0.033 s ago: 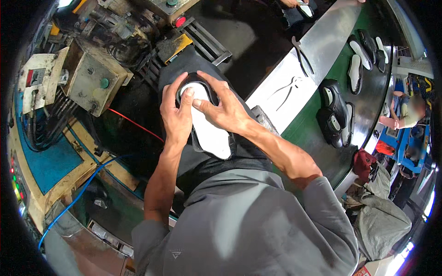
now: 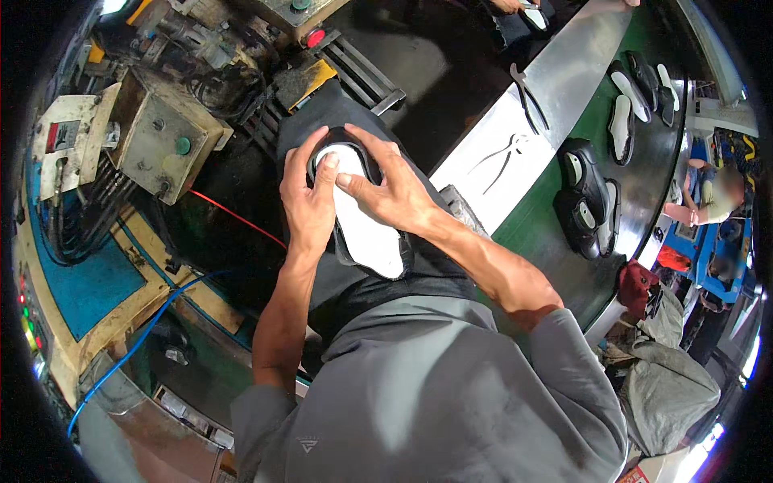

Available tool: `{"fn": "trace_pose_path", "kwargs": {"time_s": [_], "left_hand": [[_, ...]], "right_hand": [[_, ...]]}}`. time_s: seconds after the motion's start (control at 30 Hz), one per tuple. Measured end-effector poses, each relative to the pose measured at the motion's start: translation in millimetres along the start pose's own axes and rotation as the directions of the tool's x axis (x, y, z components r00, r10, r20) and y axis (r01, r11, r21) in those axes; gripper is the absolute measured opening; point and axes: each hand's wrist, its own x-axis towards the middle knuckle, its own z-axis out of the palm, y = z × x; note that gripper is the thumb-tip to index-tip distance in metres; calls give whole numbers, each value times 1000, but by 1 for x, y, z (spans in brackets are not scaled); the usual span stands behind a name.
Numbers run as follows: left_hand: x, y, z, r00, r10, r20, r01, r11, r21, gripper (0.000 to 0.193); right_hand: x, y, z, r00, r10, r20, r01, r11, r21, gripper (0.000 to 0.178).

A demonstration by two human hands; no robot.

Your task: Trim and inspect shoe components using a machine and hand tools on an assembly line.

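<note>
A black shoe sole with a white inner surface rests over my lap, its length running away from me. From the left, my left hand wraps round its far end, the thumb pressed on the white face. On the other side my right hand grips the black rim with curled fingers, and its thumb lies on the white beside the left thumb. Both sets of fingertips meet the far edge of the sole. The underside is hidden against my dark trousers.
Two pairs of pliers, one dark and one pale in glare, lie on the metal ledge at right. Beyond it, a green belt carries several black shoe parts. A worn control box and blue hose stand left. Other people work farther off.
</note>
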Motion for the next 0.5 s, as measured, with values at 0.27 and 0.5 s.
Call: {"fn": "trace_pose_path", "kwargs": {"time_s": [0.27, 0.5], "left_hand": [[3, -27, -13, 968, -57, 243, 206, 733, -648, 45], [7, -28, 2, 966, -90, 244, 217, 796, -565, 45]], "right_hand": [[-3, 34, -41, 949, 41, 311, -233, 756, 612, 96], [15, 16, -36, 969, -97, 229, 67, 989, 134, 94]]}}
